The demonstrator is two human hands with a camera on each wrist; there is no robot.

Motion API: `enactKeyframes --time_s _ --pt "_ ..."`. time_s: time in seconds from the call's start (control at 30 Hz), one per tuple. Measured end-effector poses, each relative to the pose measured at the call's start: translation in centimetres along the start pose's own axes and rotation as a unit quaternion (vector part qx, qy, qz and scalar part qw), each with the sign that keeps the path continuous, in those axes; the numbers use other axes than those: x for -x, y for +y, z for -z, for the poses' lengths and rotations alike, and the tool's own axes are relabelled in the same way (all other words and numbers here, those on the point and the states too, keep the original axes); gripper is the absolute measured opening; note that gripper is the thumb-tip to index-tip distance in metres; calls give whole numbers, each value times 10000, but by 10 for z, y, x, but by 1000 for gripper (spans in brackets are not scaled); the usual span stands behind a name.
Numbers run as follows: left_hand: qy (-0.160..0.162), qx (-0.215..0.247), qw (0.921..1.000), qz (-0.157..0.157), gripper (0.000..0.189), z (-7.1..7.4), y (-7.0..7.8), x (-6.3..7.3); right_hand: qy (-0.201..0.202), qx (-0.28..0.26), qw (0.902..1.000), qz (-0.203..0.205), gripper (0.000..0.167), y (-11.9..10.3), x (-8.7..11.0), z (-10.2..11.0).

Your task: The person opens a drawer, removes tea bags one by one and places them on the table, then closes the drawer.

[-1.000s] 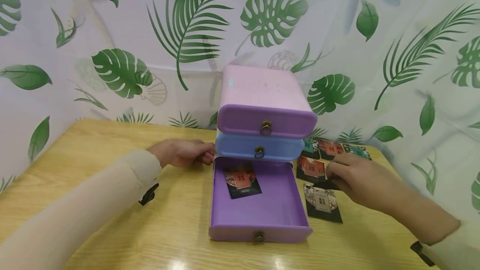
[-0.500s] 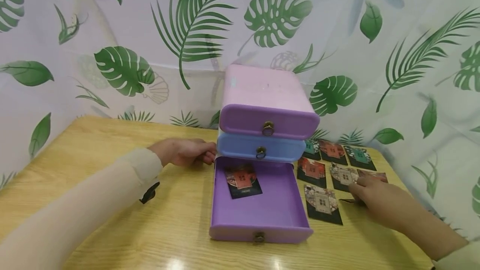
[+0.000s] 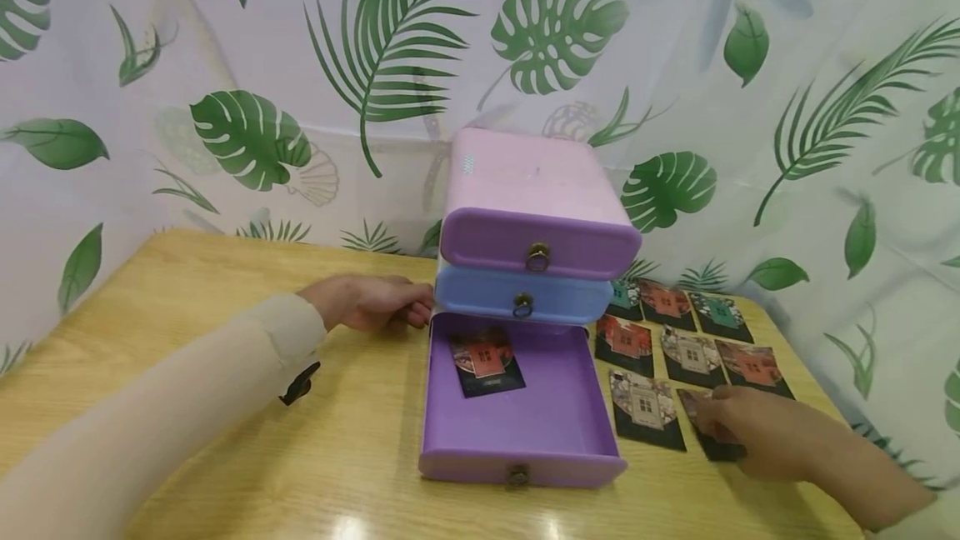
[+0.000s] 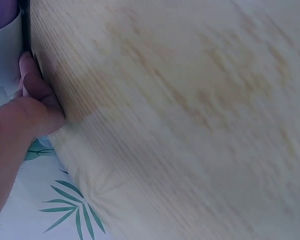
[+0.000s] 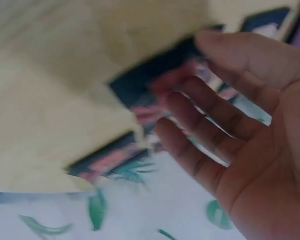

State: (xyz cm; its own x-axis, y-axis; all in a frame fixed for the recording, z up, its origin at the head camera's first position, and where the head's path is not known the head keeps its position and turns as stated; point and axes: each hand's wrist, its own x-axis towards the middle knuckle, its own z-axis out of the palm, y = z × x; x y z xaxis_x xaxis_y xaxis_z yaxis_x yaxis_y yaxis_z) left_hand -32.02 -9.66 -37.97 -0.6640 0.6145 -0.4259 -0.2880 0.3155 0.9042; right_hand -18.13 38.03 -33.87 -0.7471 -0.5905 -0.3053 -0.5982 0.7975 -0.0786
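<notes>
A small drawer unit (image 3: 536, 177) with a pink top stands on the wooden table. Its lowest purple drawer (image 3: 540, 423) is pulled out, and a red-and-black card (image 3: 487, 363) lies at a slant inside. My left hand (image 3: 371, 305) rests against the unit's left side, fingers loosely bent; the left wrist view shows its fingertips right at the pale side wall (image 4: 5, 62). My right hand (image 3: 776, 436) is over a dark-edged card (image 3: 722, 448) on the table at the right. In the right wrist view its fingers are spread and relaxed above that card (image 5: 135, 85), partly hiding it.
Beside the unit on the right, several cards lie in rows, among them a beige one (image 3: 647, 411), a red one (image 3: 753, 365) and a green one (image 3: 720, 315). The blue middle drawer (image 3: 487, 294) and purple top drawer (image 3: 480, 244) are closed. A leaf-print cloth (image 3: 360, 190) hangs behind.
My right hand has moved right and toward the table's front, bringing the dark card down to the table beside the beige one. My left hand has stayed at the unit's side.
</notes>
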Motion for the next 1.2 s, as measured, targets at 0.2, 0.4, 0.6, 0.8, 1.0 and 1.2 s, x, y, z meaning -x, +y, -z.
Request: enactKeyframes --time_s 0.2,0.4,0.6,0.8,1.0,1.2 --pt "1 -11 10000 -12 19 2 2 -2 1399 520 9882 347 34 -39 -17 26" --pt "-15 -24 10000 -27 18 1 3 -3 2647 984 9547 936 26 -80 -39 47" --pt "28 -11 10000 37 17 0 3 -3 2535 990 9529 1343 25 -111 -65 54" --pt "39 -43 10000 46 18 2 4 1 2049 980 9615 1546 39 -131 -94 56" --pt "27 -45 10000 10 18 3 4 1 1484 1303 9694 1456 58 -143 -120 52" --pt "-5 -60 10000 23 18 4 3 -1 922 1293 9786 1308 72 -148 -148 46"
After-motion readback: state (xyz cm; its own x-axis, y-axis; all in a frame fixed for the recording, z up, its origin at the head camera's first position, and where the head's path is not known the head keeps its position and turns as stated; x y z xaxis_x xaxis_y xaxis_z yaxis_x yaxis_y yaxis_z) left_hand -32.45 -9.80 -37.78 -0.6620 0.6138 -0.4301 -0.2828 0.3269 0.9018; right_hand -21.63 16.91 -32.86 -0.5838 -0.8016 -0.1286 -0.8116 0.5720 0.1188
